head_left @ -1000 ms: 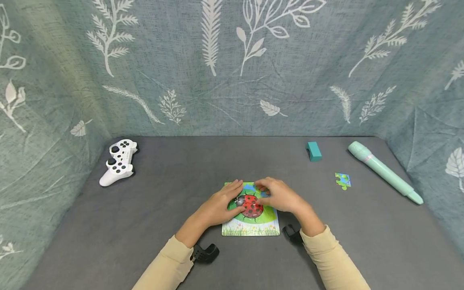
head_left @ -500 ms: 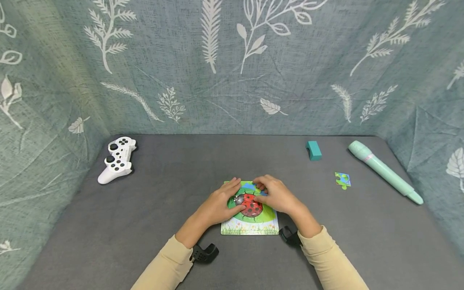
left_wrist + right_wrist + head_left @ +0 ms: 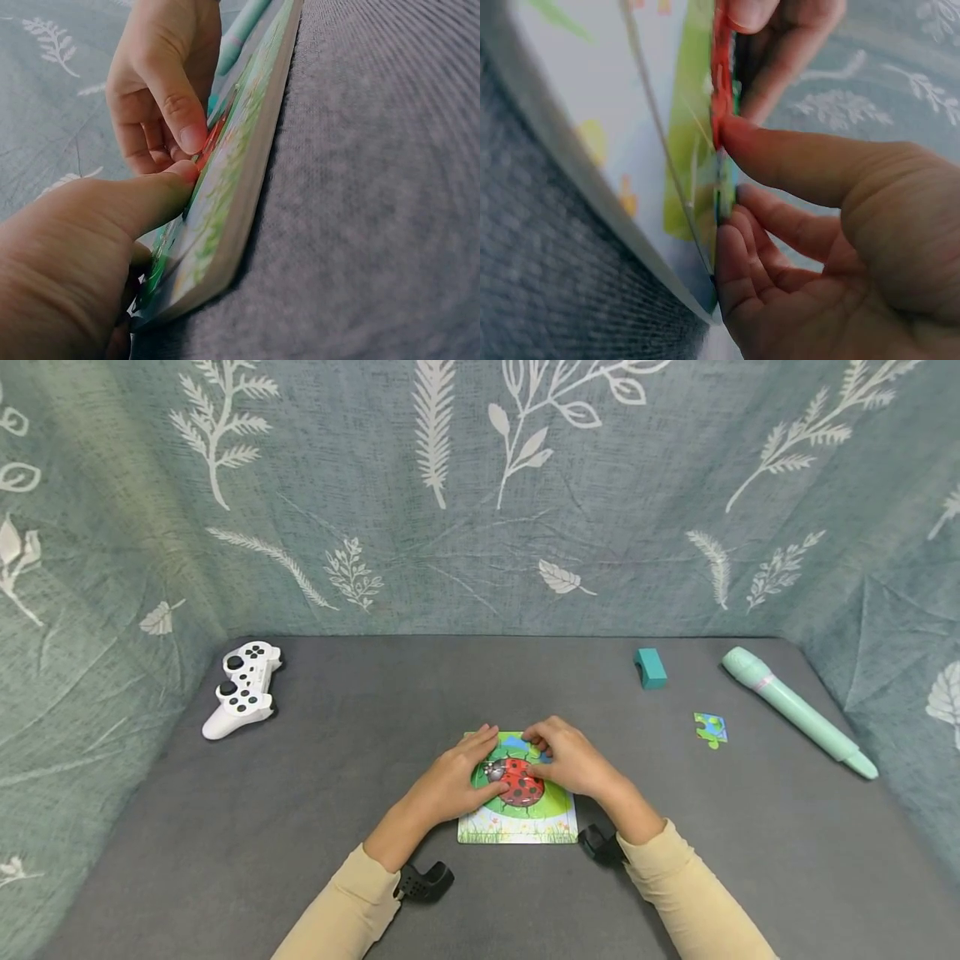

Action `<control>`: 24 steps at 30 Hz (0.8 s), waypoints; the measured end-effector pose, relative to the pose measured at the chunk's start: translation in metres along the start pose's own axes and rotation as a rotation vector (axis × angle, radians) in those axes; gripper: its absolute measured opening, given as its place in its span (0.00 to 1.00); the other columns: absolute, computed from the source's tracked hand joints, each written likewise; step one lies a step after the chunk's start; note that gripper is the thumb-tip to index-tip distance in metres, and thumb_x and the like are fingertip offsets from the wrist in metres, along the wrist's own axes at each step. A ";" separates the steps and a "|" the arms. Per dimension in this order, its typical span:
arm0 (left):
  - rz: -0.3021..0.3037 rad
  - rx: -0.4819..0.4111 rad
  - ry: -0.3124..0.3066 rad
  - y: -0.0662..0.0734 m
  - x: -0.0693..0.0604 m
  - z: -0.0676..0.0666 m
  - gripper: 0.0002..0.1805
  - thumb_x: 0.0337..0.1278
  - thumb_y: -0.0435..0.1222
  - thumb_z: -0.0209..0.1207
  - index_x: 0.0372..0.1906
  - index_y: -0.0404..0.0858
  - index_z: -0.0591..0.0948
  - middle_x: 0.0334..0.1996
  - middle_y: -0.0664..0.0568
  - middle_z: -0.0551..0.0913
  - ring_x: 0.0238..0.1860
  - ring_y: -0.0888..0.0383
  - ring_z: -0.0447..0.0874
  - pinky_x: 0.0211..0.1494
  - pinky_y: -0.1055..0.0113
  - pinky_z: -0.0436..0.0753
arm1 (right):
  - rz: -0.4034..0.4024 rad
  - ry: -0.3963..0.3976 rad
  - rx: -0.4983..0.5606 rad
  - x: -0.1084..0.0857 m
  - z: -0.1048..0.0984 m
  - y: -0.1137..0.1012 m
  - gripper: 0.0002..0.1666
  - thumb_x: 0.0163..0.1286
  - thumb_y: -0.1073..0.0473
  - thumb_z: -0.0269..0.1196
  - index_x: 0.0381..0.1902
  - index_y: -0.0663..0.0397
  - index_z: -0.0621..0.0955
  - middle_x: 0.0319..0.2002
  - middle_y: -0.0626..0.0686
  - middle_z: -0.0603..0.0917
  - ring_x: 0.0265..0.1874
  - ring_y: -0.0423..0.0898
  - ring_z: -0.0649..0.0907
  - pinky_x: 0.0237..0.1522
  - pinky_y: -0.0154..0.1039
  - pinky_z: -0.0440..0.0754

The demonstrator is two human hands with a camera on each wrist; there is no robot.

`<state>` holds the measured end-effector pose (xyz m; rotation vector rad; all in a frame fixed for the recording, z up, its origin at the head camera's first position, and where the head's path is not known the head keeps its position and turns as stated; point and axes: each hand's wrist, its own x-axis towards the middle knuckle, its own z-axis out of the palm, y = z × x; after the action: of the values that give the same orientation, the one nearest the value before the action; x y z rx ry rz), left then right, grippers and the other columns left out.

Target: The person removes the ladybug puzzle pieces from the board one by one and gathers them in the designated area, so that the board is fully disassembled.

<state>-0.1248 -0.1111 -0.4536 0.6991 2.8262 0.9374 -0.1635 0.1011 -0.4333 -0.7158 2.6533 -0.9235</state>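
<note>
A square ladybug puzzle point(image 3: 517, 837) lies flat on the grey table. My left hand point(image 3: 450, 785) rests across its left side, fingers extended towards the far edge and thumb on the red ladybug; in the left wrist view the left hand point(image 3: 67, 262) has its thumb near the other thumb. At the upper right of the puzzle, my right hand point(image 3: 573, 762) has thumb and bent fingers around a puzzle piece point(image 3: 724, 187) lying in the picture. The right hand point(image 3: 877, 232) partly hides that corner in the head view.
A loose puzzle piece point(image 3: 711, 729) lies to the right, with a teal block point(image 3: 651, 669) behind it and a mint-green microphone-shaped object point(image 3: 802, 714) farther right. A white game controller point(image 3: 243, 690) is at the far left. Patterned cloth point(image 3: 450, 560) hangs behind the table.
The head view has tilted slightly, shifting the scene. Both hands keep nearly the same place on the puzzle; the right hand has moved only slightly.
</note>
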 end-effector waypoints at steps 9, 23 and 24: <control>-0.035 -0.005 0.010 0.001 0.000 -0.001 0.39 0.55 0.47 0.65 0.69 0.34 0.65 0.71 0.43 0.61 0.73 0.47 0.56 0.70 0.47 0.66 | -0.020 -0.034 0.022 0.004 -0.004 -0.005 0.22 0.58 0.65 0.69 0.48 0.59 0.74 0.42 0.55 0.75 0.41 0.47 0.76 0.43 0.40 0.79; -0.026 0.010 0.013 0.000 -0.002 0.000 0.40 0.55 0.47 0.65 0.69 0.34 0.65 0.71 0.43 0.61 0.72 0.45 0.58 0.72 0.48 0.64 | -0.037 -0.009 -0.047 0.003 -0.004 -0.006 0.21 0.58 0.64 0.69 0.49 0.61 0.77 0.43 0.55 0.78 0.42 0.48 0.78 0.44 0.42 0.80; -0.024 0.011 0.010 0.000 -0.002 0.000 0.40 0.55 0.47 0.64 0.69 0.34 0.65 0.71 0.43 0.61 0.72 0.46 0.57 0.72 0.49 0.64 | -0.036 -0.008 -0.048 0.003 -0.005 -0.006 0.21 0.58 0.64 0.69 0.49 0.61 0.77 0.43 0.55 0.78 0.42 0.48 0.78 0.44 0.42 0.80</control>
<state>-0.1232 -0.1119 -0.4538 0.6620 2.8443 0.9246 -0.1653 0.0977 -0.4260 -0.7791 2.6718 -0.8667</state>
